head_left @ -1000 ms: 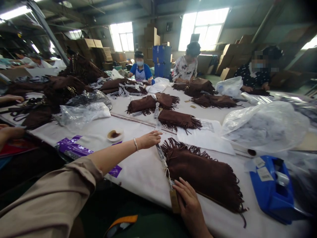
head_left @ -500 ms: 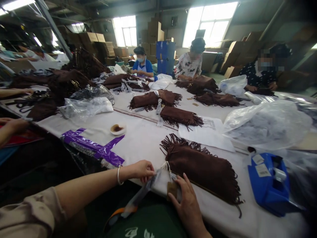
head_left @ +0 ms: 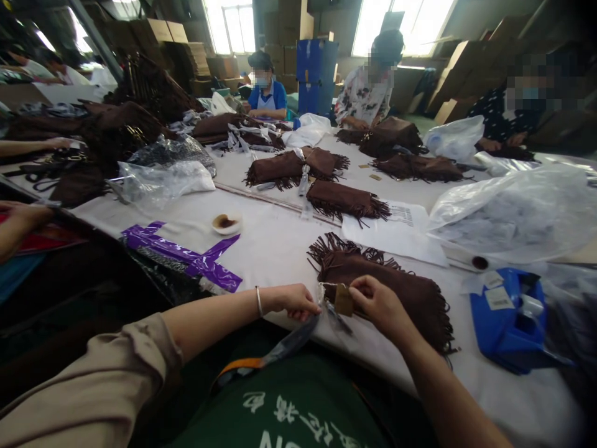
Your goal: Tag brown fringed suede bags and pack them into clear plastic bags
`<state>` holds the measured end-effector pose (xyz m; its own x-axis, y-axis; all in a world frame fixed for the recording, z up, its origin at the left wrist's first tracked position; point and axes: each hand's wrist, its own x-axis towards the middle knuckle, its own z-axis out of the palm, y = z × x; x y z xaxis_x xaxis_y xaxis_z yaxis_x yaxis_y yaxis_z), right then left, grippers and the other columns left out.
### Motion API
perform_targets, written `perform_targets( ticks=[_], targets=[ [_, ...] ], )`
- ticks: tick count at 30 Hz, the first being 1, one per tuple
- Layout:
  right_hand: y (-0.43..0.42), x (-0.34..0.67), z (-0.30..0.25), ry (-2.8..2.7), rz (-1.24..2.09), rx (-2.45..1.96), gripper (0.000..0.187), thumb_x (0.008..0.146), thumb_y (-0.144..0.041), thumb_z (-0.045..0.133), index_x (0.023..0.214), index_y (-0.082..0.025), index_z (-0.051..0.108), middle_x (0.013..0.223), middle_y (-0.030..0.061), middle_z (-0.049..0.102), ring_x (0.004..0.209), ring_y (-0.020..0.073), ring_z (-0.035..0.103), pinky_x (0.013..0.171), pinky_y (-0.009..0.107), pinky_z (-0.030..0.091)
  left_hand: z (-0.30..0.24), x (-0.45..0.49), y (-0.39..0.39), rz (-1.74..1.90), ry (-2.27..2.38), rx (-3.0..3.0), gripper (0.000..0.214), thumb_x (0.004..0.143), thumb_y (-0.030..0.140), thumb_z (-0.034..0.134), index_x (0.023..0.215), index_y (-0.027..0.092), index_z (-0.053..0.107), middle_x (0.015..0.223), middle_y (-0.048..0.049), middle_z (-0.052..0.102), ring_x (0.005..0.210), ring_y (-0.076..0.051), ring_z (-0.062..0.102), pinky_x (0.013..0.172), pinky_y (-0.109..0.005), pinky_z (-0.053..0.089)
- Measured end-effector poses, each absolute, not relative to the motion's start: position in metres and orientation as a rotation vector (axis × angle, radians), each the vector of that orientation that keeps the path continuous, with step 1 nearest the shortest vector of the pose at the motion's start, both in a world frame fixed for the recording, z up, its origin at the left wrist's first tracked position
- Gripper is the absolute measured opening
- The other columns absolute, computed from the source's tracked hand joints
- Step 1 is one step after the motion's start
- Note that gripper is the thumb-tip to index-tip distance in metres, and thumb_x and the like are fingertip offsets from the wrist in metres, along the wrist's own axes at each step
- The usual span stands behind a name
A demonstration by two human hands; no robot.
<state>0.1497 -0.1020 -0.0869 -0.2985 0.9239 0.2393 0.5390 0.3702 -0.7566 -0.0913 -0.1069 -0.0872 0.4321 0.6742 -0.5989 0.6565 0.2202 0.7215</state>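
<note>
A dark brown fringed bag (head_left: 396,289) lies flat at the table's near edge. By its left end, my left hand (head_left: 301,303) is closed in a pinch on a plastic-wrapped strap (head_left: 291,342), which hangs down over the table edge toward a green apron (head_left: 289,404). Between the thumb and fingers of my right hand (head_left: 380,305) is a small tan hang tag (head_left: 344,301), held in front of the bag. A whitish string (head_left: 329,285) runs from the tag toward my left fingertips. Where the string ends behind those fingers is hidden.
A blue tape dispenser (head_left: 506,320) stands at the right, before a large clear plastic bag (head_left: 517,214). Purple tape (head_left: 209,267) and a small dish (head_left: 227,223) lie left. More fringed bags (head_left: 347,199) lie farther back. Co-workers (head_left: 268,93) work across the table.
My right hand has risen from lying spread beside the tag to pinching and lifting it. My left hand has moved right and slightly up with the strap. The view has tilted down slightly.
</note>
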Motion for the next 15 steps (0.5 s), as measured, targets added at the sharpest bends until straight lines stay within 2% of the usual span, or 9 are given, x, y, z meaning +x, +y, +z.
perform_targets(
  ticks=[3,6,9,11,13,15],
  targets=[
    [-0.067,0.155,-0.069,-2.139,0.518,-1.350,0.013,0.080,-0.026,0.057,0.088,-0.019,0.065,0.083,0.0060,0.069,0.078,0.0210,0.064,0.072,0.033,0.051,-0.095,-0.075,-0.105,0.069,1.253,1.385,0.049,0.065,0.061,0.066,0.060,0.013,0.057,0.051,-0.0003,0.056,0.040,-0.008,0.045,0.039,-0.021,0.033],
    [-0.059,0.151,-0.076,-2.132,0.356,-1.400,0.025,0.080,-0.023,0.057,0.102,-0.014,0.065,0.110,0.0163,0.064,0.109,0.0314,0.055,0.095,0.048,0.041,-0.104,-0.061,-0.108,0.190,1.235,1.264,0.053,0.065,0.064,0.066,0.059,0.012,0.057,0.053,-0.0024,0.059,0.042,-0.009,0.048,0.041,-0.022,0.037],
    [-0.080,0.140,-0.102,-2.257,0.379,-1.253,0.047,0.087,-0.039,0.051,0.129,-0.018,0.049,0.137,0.0129,0.047,0.132,0.0290,0.036,0.106,0.048,0.033,-0.110,-0.051,-0.112,0.340,1.213,1.185,0.055,0.070,0.064,0.061,0.059,0.011,0.058,0.052,-0.0024,0.059,0.042,-0.009,0.048,0.041,-0.021,0.037],
    [-0.100,0.134,-0.122,-2.382,0.383,-1.176,0.067,0.081,-0.049,0.056,0.138,-0.020,0.037,0.145,0.0117,0.037,0.137,0.0296,0.026,0.108,0.050,0.030,-0.112,-0.047,-0.114,0.399,1.223,1.159,0.054,0.073,0.063,0.059,0.058,0.011,0.057,0.048,-0.0012,0.056,0.039,-0.008,0.046,0.040,-0.020,0.034],
    [-0.117,0.132,-0.135,-2.466,0.341,-1.185,0.080,0.074,-0.046,0.063,0.142,-0.019,0.031,0.148,0.0127,0.030,0.138,0.0320,0.022,0.108,0.054,0.028,-0.113,-0.045,-0.115,0.429,1.244,1.141,0.054,0.075,0.062,0.058,0.054,0.012,0.054,0.043,0.0006,0.051,0.036,-0.007,0.041,0.037,-0.020,0.029],
    [-0.125,0.133,-0.140,-2.497,0.307,-1.215,0.078,0.072,-0.030,0.059,0.143,-0.020,0.028,0.149,0.0107,0.028,0.138,0.0302,0.022,0.109,0.052,0.027,-0.114,-0.044,-0.114,0.447,1.256,1.128,0.054,0.075,0.061,0.058,0.052,0.013,0.051,0.040,0.0021,0.047,0.033,-0.005,0.037,0.035,-0.019,0.024]
  ],
)
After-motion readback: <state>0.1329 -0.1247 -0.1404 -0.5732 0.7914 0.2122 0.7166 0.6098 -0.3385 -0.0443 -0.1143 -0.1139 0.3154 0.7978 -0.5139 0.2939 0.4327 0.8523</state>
